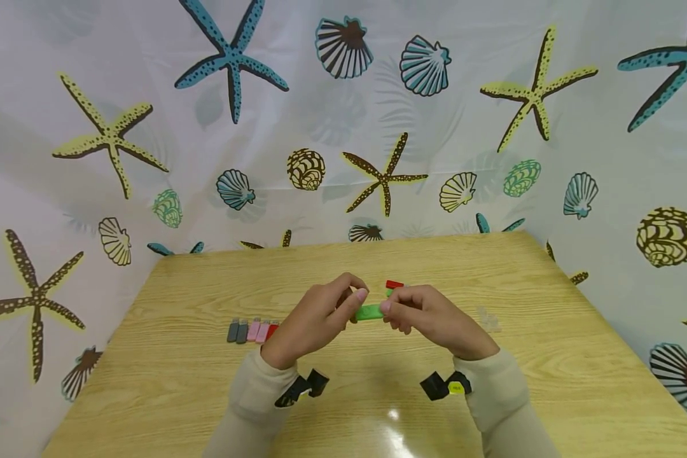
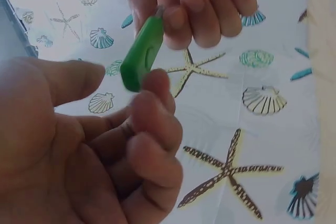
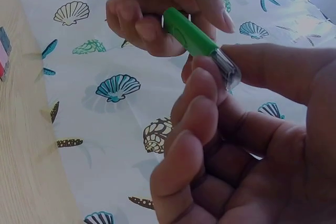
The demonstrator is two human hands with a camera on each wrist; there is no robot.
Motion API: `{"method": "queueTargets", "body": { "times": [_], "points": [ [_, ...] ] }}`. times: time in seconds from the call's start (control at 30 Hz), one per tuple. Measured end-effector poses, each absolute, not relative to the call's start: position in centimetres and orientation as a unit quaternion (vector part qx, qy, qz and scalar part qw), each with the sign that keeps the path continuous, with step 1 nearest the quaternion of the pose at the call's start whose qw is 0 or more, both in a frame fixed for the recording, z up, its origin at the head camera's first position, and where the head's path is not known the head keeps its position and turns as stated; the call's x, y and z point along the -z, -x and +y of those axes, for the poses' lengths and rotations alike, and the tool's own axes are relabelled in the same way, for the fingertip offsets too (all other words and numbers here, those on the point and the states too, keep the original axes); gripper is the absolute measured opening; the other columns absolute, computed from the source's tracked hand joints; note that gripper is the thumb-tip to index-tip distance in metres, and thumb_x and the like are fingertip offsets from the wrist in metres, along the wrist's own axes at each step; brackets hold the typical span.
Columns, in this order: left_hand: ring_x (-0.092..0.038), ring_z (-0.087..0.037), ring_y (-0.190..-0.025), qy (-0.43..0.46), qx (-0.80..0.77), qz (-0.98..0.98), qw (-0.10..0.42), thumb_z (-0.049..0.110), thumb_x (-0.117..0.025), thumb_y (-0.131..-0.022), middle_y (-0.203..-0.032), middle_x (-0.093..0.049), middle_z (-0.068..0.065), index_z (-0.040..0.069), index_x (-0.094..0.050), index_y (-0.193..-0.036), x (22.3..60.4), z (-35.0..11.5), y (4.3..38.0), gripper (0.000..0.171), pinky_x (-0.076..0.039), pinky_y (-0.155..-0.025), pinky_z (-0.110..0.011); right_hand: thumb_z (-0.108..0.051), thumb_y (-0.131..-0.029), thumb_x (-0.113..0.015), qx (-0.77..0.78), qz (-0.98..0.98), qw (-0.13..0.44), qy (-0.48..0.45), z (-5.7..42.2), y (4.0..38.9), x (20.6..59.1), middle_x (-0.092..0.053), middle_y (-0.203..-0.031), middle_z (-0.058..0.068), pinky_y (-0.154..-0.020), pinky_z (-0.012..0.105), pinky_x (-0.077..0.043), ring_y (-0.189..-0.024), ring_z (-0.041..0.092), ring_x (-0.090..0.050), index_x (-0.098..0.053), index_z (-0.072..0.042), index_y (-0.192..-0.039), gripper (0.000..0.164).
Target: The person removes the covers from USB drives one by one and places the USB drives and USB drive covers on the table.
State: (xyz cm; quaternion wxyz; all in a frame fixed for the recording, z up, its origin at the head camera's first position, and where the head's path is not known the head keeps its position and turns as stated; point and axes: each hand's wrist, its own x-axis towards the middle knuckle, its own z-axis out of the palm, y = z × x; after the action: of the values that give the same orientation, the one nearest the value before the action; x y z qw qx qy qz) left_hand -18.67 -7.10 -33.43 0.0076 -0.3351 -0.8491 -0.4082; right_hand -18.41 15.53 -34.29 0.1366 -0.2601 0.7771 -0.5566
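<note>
— Cream sleeves point(image 1: 506, 394) lie nearest us, soft and thick, with angular black pieces point(image 1: 433, 386) near the cuffs point(image 1: 481, 369); what do we see beyond them?
— Our right hand point(image 1: 429, 315) pinches one end of a green stick point(image 1: 369, 312) between thumb and finger; it is a slim, smooth bar with rounded edges and a shiny metallic end point(image 3: 226, 66), held above the bench point(image 1: 149, 394).
— And our left hand point(image 1: 320, 312)?
— Its fingers are loosely bent at the stick's other end, with the thumb apart from it; whether a fingertip touches the green we cannot tell.
— How about the bench?
— Pale wood grain, glossy towards us; we see a row of grey, pink and red sticks point(image 1: 254, 331) side by side at our left, a small red piece point(image 1: 394, 284) beyond the right hand, and some translucent pieces point(image 1: 489, 320) to the right; behind hangs wrinkled white fabric point(image 1: 435, 133) printed with spotted starfish point(image 1: 385, 179) and ridged shells point(image 1: 349, 54).
</note>
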Motion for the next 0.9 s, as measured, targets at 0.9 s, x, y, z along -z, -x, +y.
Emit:
{"method": "queueTargets", "body": {
  "times": [0.9],
  "points": [
    [-0.021, -0.012, -0.044, 0.367, 0.540, -0.726, -0.217, 0.025, -0.039, -0.106, -0.053, -0.028, 0.000, 0.004, -0.058, -0.101, 33.67, -7.01, 19.02, 0.029, -0.025, -0.046, -0.024, -0.020, -0.102, -0.051, 0.562, 0.758, 0.132, 0.303, 15.21, 17.83, 33.72, -0.048, -0.068, 0.015, -0.062, 0.030, -0.040, -0.065, 0.020, -0.046, -0.056, 0.002, -0.078, 0.032]
  ]
}}
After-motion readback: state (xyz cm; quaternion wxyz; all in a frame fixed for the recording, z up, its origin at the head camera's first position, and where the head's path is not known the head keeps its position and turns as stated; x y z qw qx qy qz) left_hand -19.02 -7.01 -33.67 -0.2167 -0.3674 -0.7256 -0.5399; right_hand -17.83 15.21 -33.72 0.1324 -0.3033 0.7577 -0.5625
